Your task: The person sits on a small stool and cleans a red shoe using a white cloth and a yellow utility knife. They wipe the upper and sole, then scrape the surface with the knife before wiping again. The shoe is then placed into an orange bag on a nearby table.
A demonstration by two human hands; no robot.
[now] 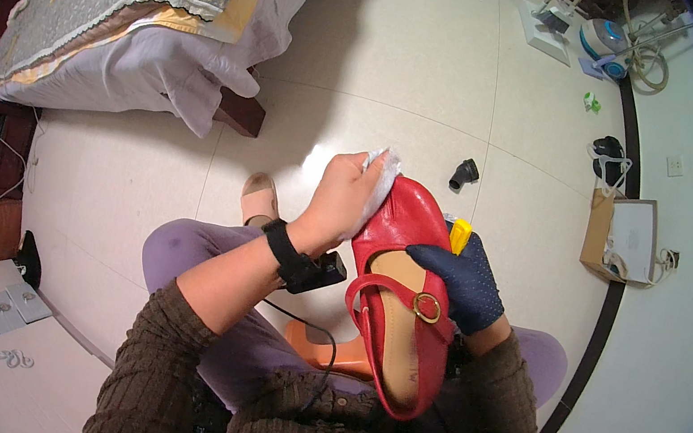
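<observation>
A red leather Mary Jane shoe (pixel 411 216) with a tan insole, a strap and a round brass-coloured buckle is held above my lap, its toe pointing away from me. My right hand (pixel 471 287), in a navy dotted glove, grips the shoe's right side with the thumb over the opening's edge. Beside those fingers a yellow plastic piece (pixel 460 236) sticks up; what it belongs to is hidden. My bare left hand (pixel 342 199) pinches a crumpled white wipe (pixel 382 185) against the left side of the toe. A black device (pixel 317 273) is strapped to my left wrist.
A bed (pixel 173 67) with a lilac sheet stands at upper left. On the tiled floor lies a black plastic fitting (pixel 464 174). Along the right wall are an open cardboard box (pixel 598 236) and a vacuum cleaner (pixel 605 43). An orange stool (pixel 331 353) shows beneath me.
</observation>
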